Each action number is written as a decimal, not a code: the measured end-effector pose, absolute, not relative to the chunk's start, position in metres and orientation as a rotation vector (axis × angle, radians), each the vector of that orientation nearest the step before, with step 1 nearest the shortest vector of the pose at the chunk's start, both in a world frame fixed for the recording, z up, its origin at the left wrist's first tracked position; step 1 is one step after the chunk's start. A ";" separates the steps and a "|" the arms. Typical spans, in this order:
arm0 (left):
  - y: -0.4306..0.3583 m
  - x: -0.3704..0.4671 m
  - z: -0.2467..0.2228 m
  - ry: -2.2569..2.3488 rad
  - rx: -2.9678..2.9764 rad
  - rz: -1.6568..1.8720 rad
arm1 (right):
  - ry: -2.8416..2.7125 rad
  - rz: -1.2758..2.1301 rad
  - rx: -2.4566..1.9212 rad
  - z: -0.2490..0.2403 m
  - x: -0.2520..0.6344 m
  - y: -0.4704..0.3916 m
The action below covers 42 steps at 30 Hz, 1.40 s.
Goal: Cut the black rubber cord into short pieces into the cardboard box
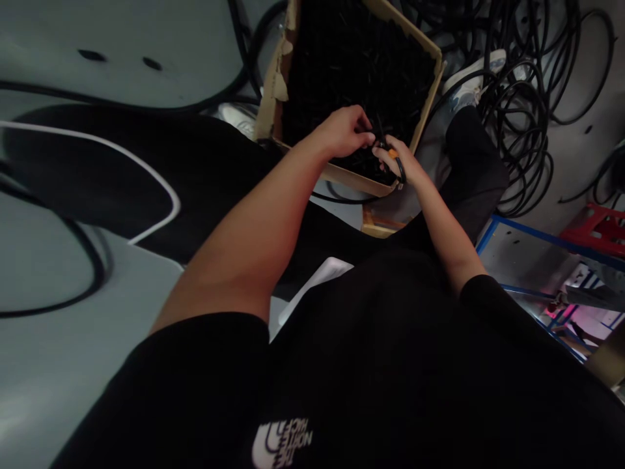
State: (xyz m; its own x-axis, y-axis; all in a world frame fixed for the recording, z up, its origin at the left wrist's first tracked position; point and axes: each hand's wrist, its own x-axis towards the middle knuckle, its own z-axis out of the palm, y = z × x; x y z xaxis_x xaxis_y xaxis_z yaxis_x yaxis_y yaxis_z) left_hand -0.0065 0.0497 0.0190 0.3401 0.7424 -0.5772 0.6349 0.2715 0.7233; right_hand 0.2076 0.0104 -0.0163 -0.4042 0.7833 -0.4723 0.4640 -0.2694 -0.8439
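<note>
A cardboard box [271, 98] full of small black pieces [351, 58] stands on the floor in front of me. Over its near right part, both hands are close together. My right hand [392, 153] is closed around a scissors-like hand tool [393, 154] with orange and black on its handles; its dark, narrow end points away from me. To the left of it, my left hand [347, 132] is pinched at the fingertips beside the tool. Whatever lies between those fingertips is too dark and small to make out.
Loose coils of black cable [530, 124] lie on the floor at the right, around my shoe [466, 91]. More black cable [92, 260] runs along the left. A blue-edged frame [522, 241] and a red plastic stool [598, 228] are at the right.
</note>
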 end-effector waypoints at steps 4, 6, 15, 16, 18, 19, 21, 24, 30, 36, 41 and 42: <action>0.049 -0.007 0.023 1.436 1.490 0.038 | -1.609 1.700 -1.652 -0.031 0.207 0.004; 0.048 -0.009 0.029 1.491 1.521 -0.061 | -1.570 1.677 -1.715 -0.041 0.208 -0.001; 0.052 -0.016 0.043 1.591 1.560 -0.192 | -1.391 1.774 -1.767 -0.057 0.221 -0.037; 0.054 -0.014 0.040 1.571 1.555 -0.191 | -1.396 1.793 -1.741 -0.056 0.224 -0.039; 0.056 -0.012 0.035 1.521 1.551 -0.184 | -1.452 1.811 -1.664 -0.053 0.230 -0.041; 0.056 -0.011 0.032 1.497 1.552 -0.166 | -1.499 1.801 -1.628 -0.052 0.232 -0.039; 0.056 -0.011 0.029 1.453 1.548 -0.103 | -1.607 1.750 -1.582 -0.048 0.236 -0.035; 0.054 -0.012 0.029 1.383 1.526 -0.037 | -1.711 1.679 -1.568 -0.044 0.233 -0.024; 0.051 -0.011 0.029 1.347 1.488 -0.014 | -1.603 1.743 -1.548 -0.049 0.216 -0.007; 0.054 -0.018 0.034 1.443 1.523 -0.091 | -1.425 1.773 -1.732 -0.059 0.210 -0.005; 0.058 -0.019 0.046 1.508 1.486 -0.244 | -1.298 1.746 -1.855 -0.060 0.201 -0.002; 0.059 -0.019 0.048 1.515 1.488 -0.256 | -1.292 1.725 -1.887 -0.061 0.200 -0.003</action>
State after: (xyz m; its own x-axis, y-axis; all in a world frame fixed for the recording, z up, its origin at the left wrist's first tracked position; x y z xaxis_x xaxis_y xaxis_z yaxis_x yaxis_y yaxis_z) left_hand -0.0189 0.0588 0.0477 0.2066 0.6568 -0.7252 0.8588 0.2335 0.4561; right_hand 0.2004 -0.0031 -0.0609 -0.1108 0.7474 -0.6550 0.4183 -0.5628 -0.7129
